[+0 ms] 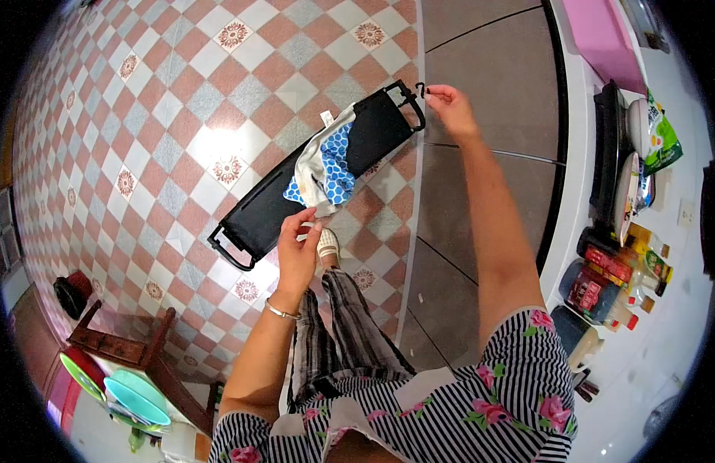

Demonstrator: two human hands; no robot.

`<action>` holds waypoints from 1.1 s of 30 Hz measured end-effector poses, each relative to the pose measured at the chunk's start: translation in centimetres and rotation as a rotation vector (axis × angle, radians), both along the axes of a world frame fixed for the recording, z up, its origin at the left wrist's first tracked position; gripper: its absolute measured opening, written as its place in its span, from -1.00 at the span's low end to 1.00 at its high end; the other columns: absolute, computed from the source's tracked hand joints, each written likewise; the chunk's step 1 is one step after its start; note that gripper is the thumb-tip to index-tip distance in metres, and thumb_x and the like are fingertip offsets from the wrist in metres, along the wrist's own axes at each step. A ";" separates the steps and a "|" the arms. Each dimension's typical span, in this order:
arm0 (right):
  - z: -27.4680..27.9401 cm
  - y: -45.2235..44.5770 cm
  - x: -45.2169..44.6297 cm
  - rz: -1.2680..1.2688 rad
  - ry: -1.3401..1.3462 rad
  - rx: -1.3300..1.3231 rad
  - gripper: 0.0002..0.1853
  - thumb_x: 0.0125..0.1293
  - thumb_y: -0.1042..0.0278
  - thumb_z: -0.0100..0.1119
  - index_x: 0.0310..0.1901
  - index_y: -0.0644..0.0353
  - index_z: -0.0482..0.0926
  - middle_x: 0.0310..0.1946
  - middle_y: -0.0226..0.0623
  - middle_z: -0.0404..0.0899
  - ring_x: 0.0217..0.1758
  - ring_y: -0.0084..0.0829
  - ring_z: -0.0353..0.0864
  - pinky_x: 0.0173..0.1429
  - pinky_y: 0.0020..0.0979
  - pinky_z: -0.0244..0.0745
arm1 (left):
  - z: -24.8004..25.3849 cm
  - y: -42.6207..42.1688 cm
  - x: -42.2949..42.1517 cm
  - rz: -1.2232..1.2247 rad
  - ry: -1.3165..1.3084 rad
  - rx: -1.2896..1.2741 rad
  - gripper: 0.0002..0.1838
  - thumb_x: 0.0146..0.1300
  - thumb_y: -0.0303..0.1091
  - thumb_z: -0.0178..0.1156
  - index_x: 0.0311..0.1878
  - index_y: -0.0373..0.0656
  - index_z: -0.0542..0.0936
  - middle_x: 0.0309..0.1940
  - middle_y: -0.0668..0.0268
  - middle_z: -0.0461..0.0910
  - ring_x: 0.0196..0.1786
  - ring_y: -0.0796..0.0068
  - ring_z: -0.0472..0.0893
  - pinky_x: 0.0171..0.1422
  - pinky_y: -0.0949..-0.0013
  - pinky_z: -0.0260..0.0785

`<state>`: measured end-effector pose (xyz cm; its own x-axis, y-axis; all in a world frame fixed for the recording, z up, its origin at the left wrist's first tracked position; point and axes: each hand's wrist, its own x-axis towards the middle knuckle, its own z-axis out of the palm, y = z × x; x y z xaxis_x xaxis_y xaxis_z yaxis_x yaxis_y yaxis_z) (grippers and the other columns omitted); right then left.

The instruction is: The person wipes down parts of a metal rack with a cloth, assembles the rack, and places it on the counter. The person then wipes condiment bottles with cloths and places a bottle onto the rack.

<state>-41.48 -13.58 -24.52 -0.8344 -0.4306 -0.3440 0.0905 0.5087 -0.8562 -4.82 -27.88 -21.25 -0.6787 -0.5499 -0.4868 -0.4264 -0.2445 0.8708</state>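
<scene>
A long black rack (pixel 253 207) with a loop-shaped bar at each end lies slantwise in front of me, over the tiled floor. Draped across its middle is a white and blue cloth (pixel 336 158) with a dotted pattern and a small white tag. My left hand (pixel 297 248) pinches the cloth's near edge, thumb and fingers together. At the rack's far right end, a small black hook (pixel 420 90) sits between the thumb and fingertips of my right hand (pixel 452 110). Whether the hook touches the rack's end bar, I cannot tell.
On the right runs a white counter (pixel 658 355) with several bottles and jars (pixel 596 289), plates (pixel 626 197) and a green packet (pixel 663 135). Lower left stands a brown wooden stool (pixel 133 347) near a turquoise basin (pixel 137 396). Grey tiles (pixel 488 193) border the checkered floor (pixel 180 100).
</scene>
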 end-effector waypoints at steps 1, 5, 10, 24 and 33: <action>0.1 -0.1 -0.2 0.028 0.022 0.008 -0.78 0.19 0.45 0.23 -0.13 0.27 0.58 -0.28 -0.36 0.62 -0.26 -0.55 0.57 -0.13 -0.51 0.49 | 0.0 -0.1 0.1 0.005 -0.002 0.003 -0.71 0.25 -0.42 0.17 0.05 -0.17 0.53 -0.12 0.31 0.51 -0.10 0.51 0.50 0.03 0.43 0.37; 0.2 -0.5 -0.9 0.150 0.152 0.069 -0.78 0.19 0.45 0.21 -0.12 0.26 0.58 -0.28 -0.34 0.63 -0.23 -0.53 0.59 -0.11 -0.48 0.49 | -0.1 -0.3 0.3 0.005 -0.015 -0.001 -0.72 0.25 -0.43 0.17 0.04 -0.18 0.53 -0.13 0.31 0.51 -0.11 0.52 0.50 0.02 0.44 0.37; 0.6 -1.0 -1.3 0.318 0.433 0.299 -0.78 0.17 0.41 0.20 -0.12 0.16 0.61 -0.27 -0.30 0.66 -0.23 -0.45 0.63 -0.10 -0.42 0.50 | -1.0 -0.1 0.8 0.001 -0.025 -0.001 -0.71 0.25 -0.43 0.18 0.04 -0.18 0.54 -0.12 0.32 0.51 -0.12 0.53 0.49 0.04 0.46 0.35; 1.8 -1.1 1.0 -0.053 0.039 -0.090 -0.80 0.19 0.38 0.25 -0.17 0.24 0.58 -0.40 -0.45 0.59 -0.34 -0.64 0.51 -0.24 -0.55 0.42 | -0.5 -0.1 0.4 -0.012 -0.027 0.017 -0.70 0.24 -0.44 0.17 0.06 -0.17 0.53 -0.10 0.32 0.50 -0.15 0.54 0.47 0.02 0.47 0.34; 1.1 1.0 4.0 -0.146 -0.124 -0.053 -0.80 0.16 0.32 0.32 -0.26 0.21 0.56 -0.44 -0.50 0.58 -0.45 -0.66 0.49 -0.36 -0.60 0.36 | -0.4 0.7 -1.2 -0.018 0.071 0.018 -0.69 0.24 -0.43 0.19 0.06 -0.15 0.53 -0.14 0.34 0.45 -0.22 0.58 0.46 -0.19 0.52 0.39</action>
<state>-37.45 -12.63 -23.41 -0.8423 -0.3281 -0.4276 0.2662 0.4365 -0.8594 -5.99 -27.20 -21.68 -0.7214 -0.5290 -0.4469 -0.3681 -0.2538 0.8945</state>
